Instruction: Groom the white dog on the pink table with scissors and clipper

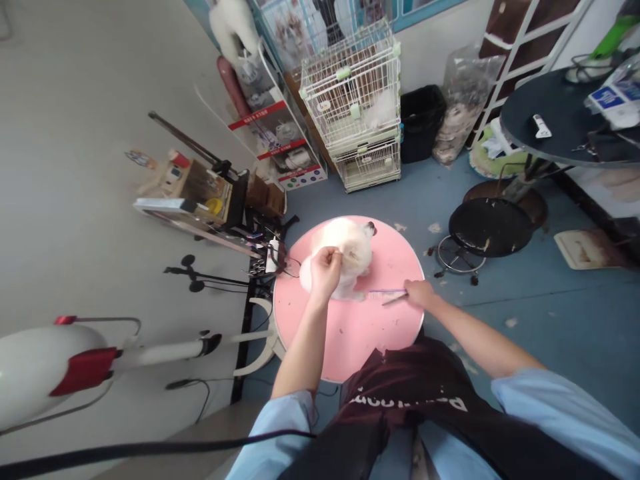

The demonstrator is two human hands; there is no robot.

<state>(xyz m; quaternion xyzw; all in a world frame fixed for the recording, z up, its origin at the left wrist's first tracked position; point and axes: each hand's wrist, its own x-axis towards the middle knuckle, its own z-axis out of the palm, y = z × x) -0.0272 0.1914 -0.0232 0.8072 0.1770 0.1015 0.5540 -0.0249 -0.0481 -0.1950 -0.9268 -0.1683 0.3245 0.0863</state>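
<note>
A small white fluffy dog (350, 250) stands on a round pink table (350, 333) right in front of me. My left hand (325, 270) is closed on the fur of the dog's back. My right hand (419, 291) rests on the table to the dog's right, closed on a thin comb (386, 292) and a dark slim tool whose tips point toward the dog.
A white wire cage (357, 100) stands behind the table by the wall. A black round stool (487, 230) and a dark round table (560, 120) are to the right. A tool shelf (210, 207) and a white-and-red dryer (65, 370) sit on the left. Fur tufts lie on the blue floor.
</note>
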